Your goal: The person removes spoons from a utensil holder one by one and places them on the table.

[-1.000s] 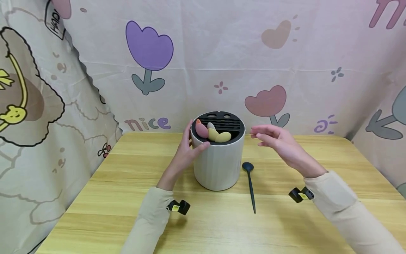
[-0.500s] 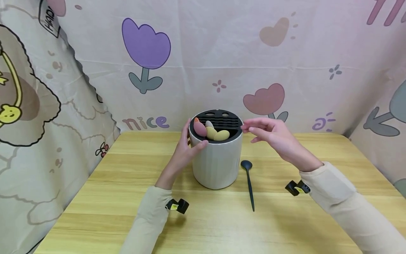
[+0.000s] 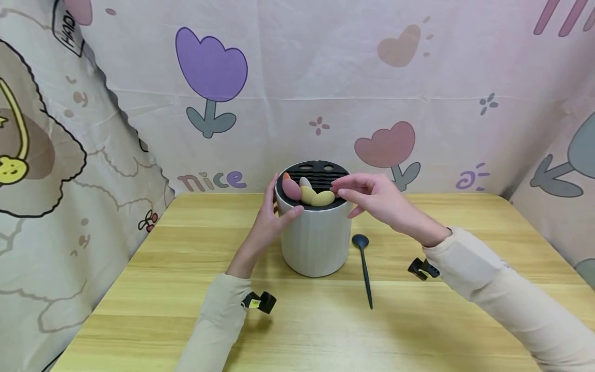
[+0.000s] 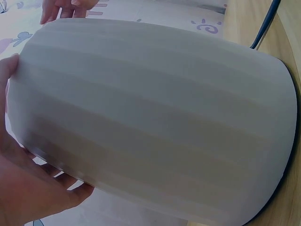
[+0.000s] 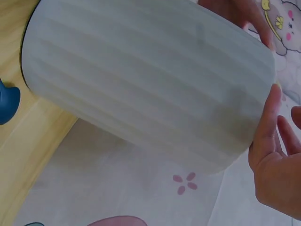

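A white ribbed cylindrical utensil holder (image 3: 315,243) with a black slotted top (image 3: 321,173) stands upright on the wooden table. Poking out of its front opening are rounded oval pieces: a pink one (image 3: 292,189), a grey one (image 3: 305,182), two yellow ones (image 3: 323,198) and a bit of orange; their lower parts are hidden inside. My left hand (image 3: 266,227) grips the holder's left side near the rim, thumb in front, fingers behind. Loosely bent, my right hand (image 3: 383,201) reaches over the right rim, its fingertips beside the right-hand yellow piece.
A dark long-handled spoon (image 3: 364,268) lies on the table (image 3: 186,289) just right of the holder, bowl end away from me. Behind the table hangs a patterned cloth (image 3: 297,67), which also covers the left and right sides.
My right hand has moved left, from beside the holder to over its right rim. My left hand keeps its grip, and the holder and spoon stay where they were.
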The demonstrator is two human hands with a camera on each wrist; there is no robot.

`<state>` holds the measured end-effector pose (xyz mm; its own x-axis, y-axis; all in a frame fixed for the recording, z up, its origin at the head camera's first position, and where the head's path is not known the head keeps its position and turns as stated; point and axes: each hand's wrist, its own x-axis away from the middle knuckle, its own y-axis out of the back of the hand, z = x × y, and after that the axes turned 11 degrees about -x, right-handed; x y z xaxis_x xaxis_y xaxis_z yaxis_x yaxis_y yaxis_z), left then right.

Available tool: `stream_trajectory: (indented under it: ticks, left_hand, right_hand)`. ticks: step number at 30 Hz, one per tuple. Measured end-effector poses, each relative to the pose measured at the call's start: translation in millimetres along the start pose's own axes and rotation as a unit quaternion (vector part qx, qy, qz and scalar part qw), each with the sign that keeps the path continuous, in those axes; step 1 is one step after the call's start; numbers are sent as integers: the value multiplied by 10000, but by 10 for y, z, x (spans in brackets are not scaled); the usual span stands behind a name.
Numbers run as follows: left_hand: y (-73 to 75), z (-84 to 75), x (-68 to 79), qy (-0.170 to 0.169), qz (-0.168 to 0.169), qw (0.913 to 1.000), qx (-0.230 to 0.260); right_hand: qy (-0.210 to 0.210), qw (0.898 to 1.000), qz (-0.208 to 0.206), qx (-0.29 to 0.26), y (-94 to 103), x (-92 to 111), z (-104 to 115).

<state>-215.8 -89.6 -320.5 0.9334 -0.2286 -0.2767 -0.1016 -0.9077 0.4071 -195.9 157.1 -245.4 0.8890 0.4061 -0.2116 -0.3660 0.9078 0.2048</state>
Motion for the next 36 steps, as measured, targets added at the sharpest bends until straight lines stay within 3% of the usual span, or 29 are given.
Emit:
stream_trajectory:
  ticks: [8,19,28,36]
  left_hand:
    - [10,-23,4,24,21,10000,3]
    - [3,-2,10,42,48,10000,-5]
    - [5,-10,17,73,65,9999,28]
    - [0,-7,24,80,26,10000,24]
  right_hand:
    - [-86,9999,17,145,-56,-45,4]
    - [-244,9993,28,-278,-72,-90,-30]
    - [-167,9992,197,292,-83,-111,-26]
    - [-126,9996,153,218,-77,-114,-9]
